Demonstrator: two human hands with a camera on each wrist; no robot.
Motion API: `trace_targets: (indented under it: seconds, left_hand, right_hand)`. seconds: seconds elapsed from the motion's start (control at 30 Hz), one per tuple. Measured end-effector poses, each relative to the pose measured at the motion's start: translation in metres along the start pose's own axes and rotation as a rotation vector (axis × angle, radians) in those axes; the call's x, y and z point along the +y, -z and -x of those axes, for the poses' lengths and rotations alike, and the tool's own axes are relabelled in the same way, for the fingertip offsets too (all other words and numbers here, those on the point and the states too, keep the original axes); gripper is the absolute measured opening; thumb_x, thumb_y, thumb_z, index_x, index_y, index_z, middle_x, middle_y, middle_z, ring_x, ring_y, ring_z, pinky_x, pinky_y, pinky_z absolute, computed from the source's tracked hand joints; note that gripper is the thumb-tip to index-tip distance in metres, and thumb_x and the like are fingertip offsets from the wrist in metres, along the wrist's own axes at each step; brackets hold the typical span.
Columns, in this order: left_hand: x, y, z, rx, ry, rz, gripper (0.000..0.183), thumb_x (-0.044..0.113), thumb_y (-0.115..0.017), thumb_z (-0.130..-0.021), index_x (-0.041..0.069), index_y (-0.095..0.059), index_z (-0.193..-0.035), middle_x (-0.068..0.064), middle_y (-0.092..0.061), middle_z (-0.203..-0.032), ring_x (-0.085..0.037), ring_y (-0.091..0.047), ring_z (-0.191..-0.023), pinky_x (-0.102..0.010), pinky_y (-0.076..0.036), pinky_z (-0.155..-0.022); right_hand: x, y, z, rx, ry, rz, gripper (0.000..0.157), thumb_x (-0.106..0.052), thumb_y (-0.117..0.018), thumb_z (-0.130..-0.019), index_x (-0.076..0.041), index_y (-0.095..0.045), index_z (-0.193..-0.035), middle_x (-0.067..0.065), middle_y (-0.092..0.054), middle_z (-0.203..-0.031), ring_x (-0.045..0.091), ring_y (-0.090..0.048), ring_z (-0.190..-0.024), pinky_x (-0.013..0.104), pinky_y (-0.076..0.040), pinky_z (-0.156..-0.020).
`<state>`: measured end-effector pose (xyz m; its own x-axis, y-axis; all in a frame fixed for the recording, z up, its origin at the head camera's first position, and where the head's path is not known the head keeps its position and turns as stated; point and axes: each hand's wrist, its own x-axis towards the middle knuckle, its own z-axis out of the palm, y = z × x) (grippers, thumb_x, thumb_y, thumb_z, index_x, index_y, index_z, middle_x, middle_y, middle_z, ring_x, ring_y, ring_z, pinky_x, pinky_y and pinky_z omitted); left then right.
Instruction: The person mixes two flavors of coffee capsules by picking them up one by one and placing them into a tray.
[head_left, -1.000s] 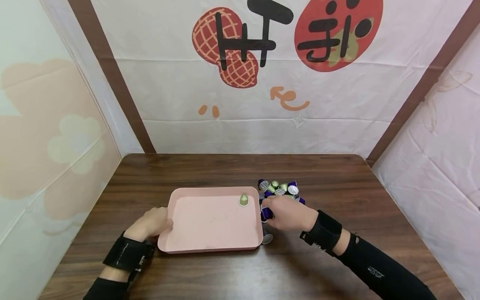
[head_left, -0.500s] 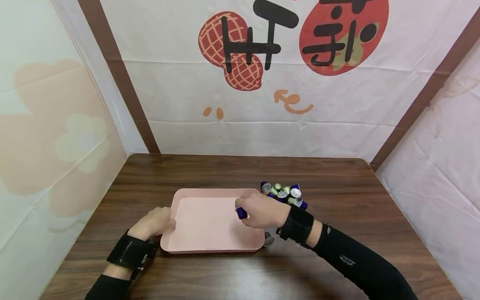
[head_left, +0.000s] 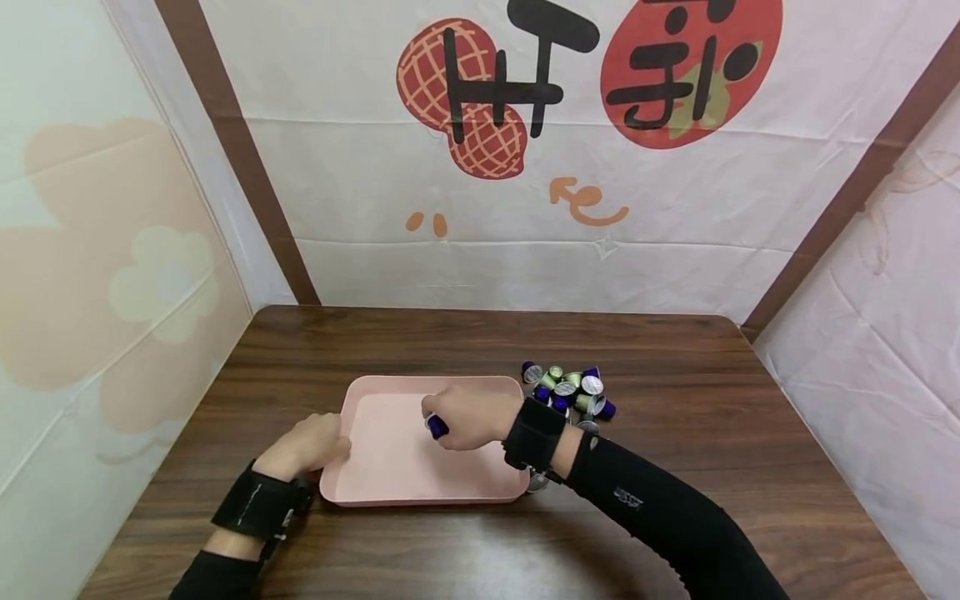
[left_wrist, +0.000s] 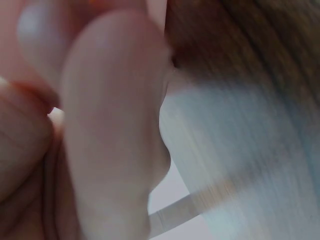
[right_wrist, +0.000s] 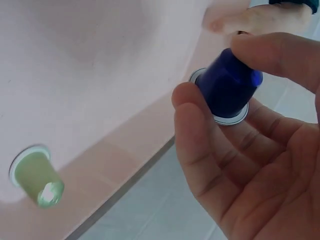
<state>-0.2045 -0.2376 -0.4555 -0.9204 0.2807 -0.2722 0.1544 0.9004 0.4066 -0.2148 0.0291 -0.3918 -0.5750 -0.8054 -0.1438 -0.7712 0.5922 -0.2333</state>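
Your right hand (head_left: 474,417) pinches one blue cup (right_wrist: 230,85) between thumb and fingers, above the one pink tray (head_left: 382,471). The cup leans: in the right wrist view its small end points up and right, its silver rim down and left. One green cup (right_wrist: 39,175) sits in the tray, hidden from the head view. Your left hand (head_left: 306,446) holds the tray's left edge; its close view is blurry. Right of the tray, a cup pile (head_left: 564,389) lies on the worktop (head_left: 675,400), partly covered, too jumbled to count.
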Motion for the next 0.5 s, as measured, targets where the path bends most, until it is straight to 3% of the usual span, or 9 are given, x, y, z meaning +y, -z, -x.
trace_targets:
  seconds: [0.27, 0.5]
  left_hand:
    - [-0.001, -0.001, 0.001, 0.005, 0.005, 0.005, 0.008, 0.008, -0.051, -0.081, 0.004, -0.054, -0.074, -0.006, -0.051, -0.060, -0.018, -0.050, -0.048, -0.029, -0.039, -0.044]
    - [-0.002, 0.000, 0.003, -0.004, 0.030, 0.018, 0.007, 0.008, -0.052, -0.082, 0.004, -0.054, -0.076, -0.006, -0.051, -0.060, -0.017, -0.051, -0.046, -0.028, -0.040, -0.041]
  right_hand:
    - [-0.009, -0.012, -0.027, -0.072, -0.020, 0.031, 0.019, -0.016, -0.065, -0.085, -0.013, -0.057, -0.101, -0.005, -0.054, -0.078, 0.008, -0.047, -0.066, 0.018, -0.039, -0.058]
    - [-0.017, -0.022, -0.043, -0.109, 0.009, 0.063, 0.025, -0.014, -0.067, -0.082, -0.013, -0.062, -0.107, -0.004, -0.060, -0.087, 0.008, -0.052, -0.072, 0.018, -0.042, -0.064]
